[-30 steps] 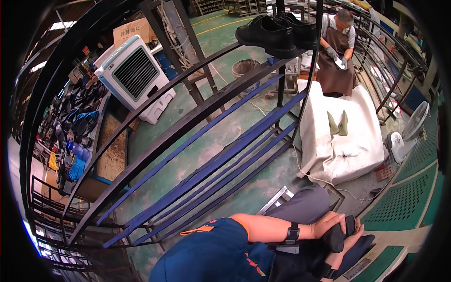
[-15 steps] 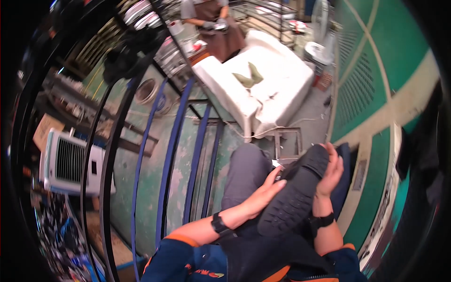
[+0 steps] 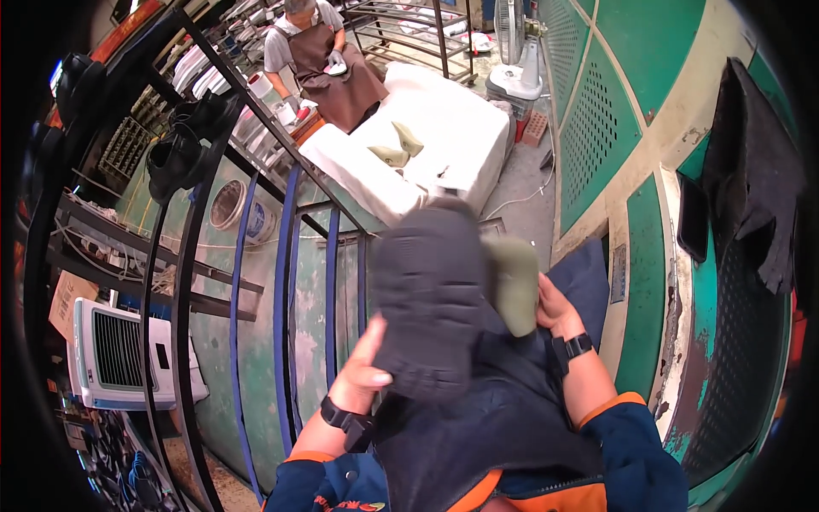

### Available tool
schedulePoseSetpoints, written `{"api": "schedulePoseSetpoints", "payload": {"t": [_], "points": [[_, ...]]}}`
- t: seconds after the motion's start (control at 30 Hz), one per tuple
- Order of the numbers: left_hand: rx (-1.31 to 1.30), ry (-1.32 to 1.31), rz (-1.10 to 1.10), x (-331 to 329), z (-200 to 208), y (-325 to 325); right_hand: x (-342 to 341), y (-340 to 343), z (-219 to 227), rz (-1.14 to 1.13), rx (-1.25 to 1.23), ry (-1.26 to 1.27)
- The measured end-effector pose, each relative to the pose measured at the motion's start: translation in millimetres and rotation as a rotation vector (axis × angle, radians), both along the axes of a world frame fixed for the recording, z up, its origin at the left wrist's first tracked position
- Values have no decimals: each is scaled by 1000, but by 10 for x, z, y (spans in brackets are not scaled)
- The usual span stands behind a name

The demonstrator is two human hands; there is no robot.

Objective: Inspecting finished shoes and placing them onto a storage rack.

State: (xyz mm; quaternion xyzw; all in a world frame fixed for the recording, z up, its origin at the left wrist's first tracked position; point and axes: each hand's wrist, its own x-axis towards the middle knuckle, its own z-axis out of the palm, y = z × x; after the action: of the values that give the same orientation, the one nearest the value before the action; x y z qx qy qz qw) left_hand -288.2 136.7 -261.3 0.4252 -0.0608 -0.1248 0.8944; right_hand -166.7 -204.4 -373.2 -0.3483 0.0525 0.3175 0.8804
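Green-painted floor point(image 3: 213, 341) is seen through a metal rack point(image 3: 283, 299) with blue-covered bars, and beyond it a white-covered counter point(image 3: 461, 111) is occupied by a pair of olive shapes point(image 3: 408, 138). Behind that counter a co-worker in a brown apron point(image 3: 341, 85) is seated.

Near the camera, above the lap, a black shoe point(image 3: 431, 299) is held up with its ridged sole turned toward the view. By the left grip point(image 3: 354, 380) it is clasped at the left edge, close to its lower end, with the thumb laid against the side; the fingers behind are mostly hidden. Just to the right of the sole, an olive-green last point(image 3: 516, 286) is held, partly covered by the shoe; whether the two are touching cannot be told. Its right edge is pinched by the right grip point(image 3: 559, 311).

The sole is judged to be thick, rubbery and only slightly flexible, so a firm squeeze should be tolerated and little slipping expected. The upper, hidden here, may be softer, so the shoe is best held by the sole's edge. The last is judged rigid and smooth, more easily slipped, and best taken around its thicker body.
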Motion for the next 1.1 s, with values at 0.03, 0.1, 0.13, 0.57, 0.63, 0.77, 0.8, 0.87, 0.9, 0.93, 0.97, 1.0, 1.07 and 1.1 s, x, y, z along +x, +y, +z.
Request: {"api": "schedulePoseSetpoints", "payload": {"t": [0.03,0.1,0.13,0.57,0.63,0.77,0.8,0.87,0.9,0.93,0.97,1.0,1.07,1.1], "points": [[-71,-74,-36,76,-72,165,-36,81,162,218,194,-140],[-146,-161,-87,182,-53,285,-123,238,429,382,413,-240],[-123,-71,9,156,-16,315,-145,349,508,343,447,-199],[1103,-829,527,148,336,434,678,1445,601,426,194,236],[1612,-996,432,327,580,428,204,1325,1111,553,466,349],[1621,-827,358,502,542,134,-8,1289,977,316,422,-43],[1602,-838,445,498,520,65,-1,1262,958,213,335,-74],[1519,-861,599,476,414,-26,31,1180,901,187,390,-26],[1495,-879,663,444,412,-100,30,1164,901,125,373,-54],[1475,-907,703,403,390,-182,30,1147,892,65,355,-83],[1489,-964,625,354,390,-239,33,1140,836,21,293,-74],[1502,-1020,548,322,412,-299,28,1121,804,18,289,-64],[1575,-1035,350,308,465,-488,16,1106,767,-21,294,-58],[1605,-1014,287,327,446,-558,7,1079,751,-1,309,-35]]}}
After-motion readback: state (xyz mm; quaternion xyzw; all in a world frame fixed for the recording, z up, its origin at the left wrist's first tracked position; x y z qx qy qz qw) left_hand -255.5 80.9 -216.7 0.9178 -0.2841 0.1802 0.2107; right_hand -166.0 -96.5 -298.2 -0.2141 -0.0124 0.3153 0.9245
